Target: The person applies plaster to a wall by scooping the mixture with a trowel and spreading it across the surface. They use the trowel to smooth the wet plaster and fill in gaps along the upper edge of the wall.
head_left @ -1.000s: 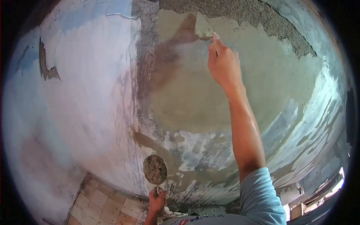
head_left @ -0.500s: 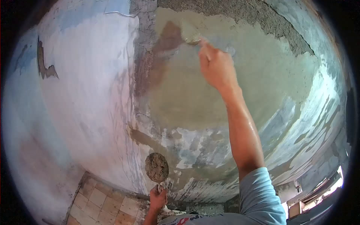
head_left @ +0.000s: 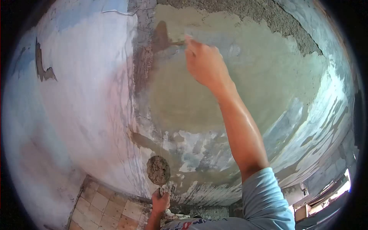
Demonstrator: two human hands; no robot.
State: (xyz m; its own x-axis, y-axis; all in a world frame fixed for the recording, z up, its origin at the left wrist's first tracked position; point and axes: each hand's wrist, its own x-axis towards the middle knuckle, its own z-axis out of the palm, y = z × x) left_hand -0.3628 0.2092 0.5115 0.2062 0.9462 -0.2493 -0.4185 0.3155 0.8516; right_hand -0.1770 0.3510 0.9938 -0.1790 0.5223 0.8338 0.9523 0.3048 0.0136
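My right hand (head_left: 207, 63) is raised against the wall, its fingers closed round the handle of a trowel (head_left: 177, 43). The trowel's blade shows only as a thin edge by the fresh grey-green plaster (head_left: 191, 92), mostly hidden by the hand. Low in front of me, my left hand (head_left: 160, 200) grips the short handle of a round scoop (head_left: 158, 170) covered in rough, dark mortar. The scoop is held near the lower wall; whether it touches cannot be made out.
Rough bare render (head_left: 264, 15) borders the plaster above. A pinkish-white painted wall (head_left: 88, 88) meets it at a cracked vertical strip (head_left: 142, 73) on the left. Tiled floor (head_left: 103, 207) lies below left, and several objects stand by a bright opening at lower right.
My right hand has moved left across the upper plaster, and the trowel has turned from showing its blade to nearly edge-on. My left hand and the scoop have barely moved.
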